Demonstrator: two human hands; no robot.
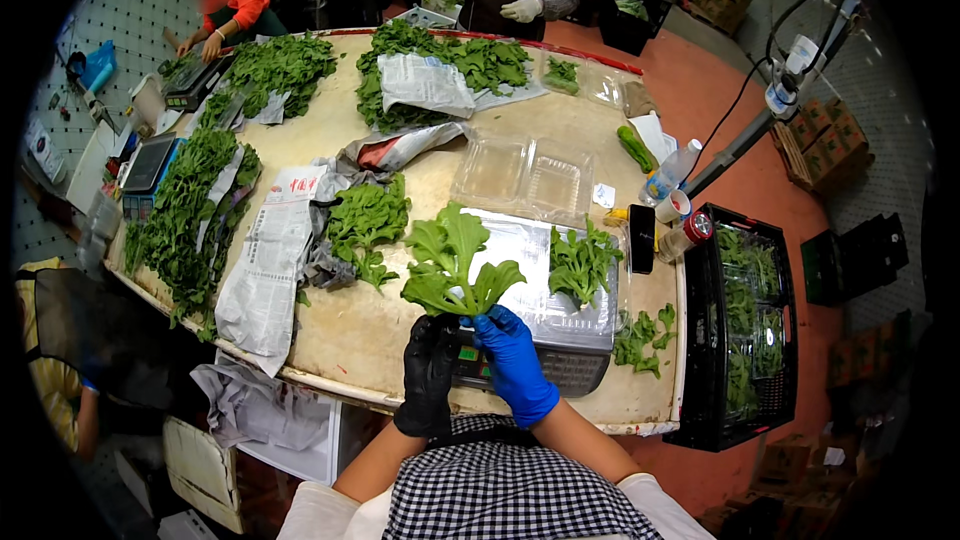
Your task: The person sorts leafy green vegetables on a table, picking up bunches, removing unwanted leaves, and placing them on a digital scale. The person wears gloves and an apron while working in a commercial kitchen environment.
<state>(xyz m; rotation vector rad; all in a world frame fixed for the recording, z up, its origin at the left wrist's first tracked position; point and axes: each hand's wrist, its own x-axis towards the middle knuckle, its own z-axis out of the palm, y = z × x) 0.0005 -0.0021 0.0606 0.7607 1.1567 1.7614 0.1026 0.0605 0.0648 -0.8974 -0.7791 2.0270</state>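
My left hand (429,375), in a black glove, and my right hand (514,369), in a blue glove, grip the stem end of a leafy green sprig (459,262). Its leaves fan out away from me, over the near left side of a digital scale (577,360). On the scale's metal pan lies an open clear plastic clamshell (517,270), with a small bunch of greens (583,262) in its right part. My hands partly cover the scale's keypad and display. Loose leaves (643,341) lie just right of the scale.
Left lie greens (367,214), newspaper (266,262) and a large leafy heap (187,217). Empty clamshells (525,172) sit beyond the scale. A phone (641,238), jar (685,237) and bottle (671,172) line the right edge beside a black crate (697,390). People (232,4) stand across the table.
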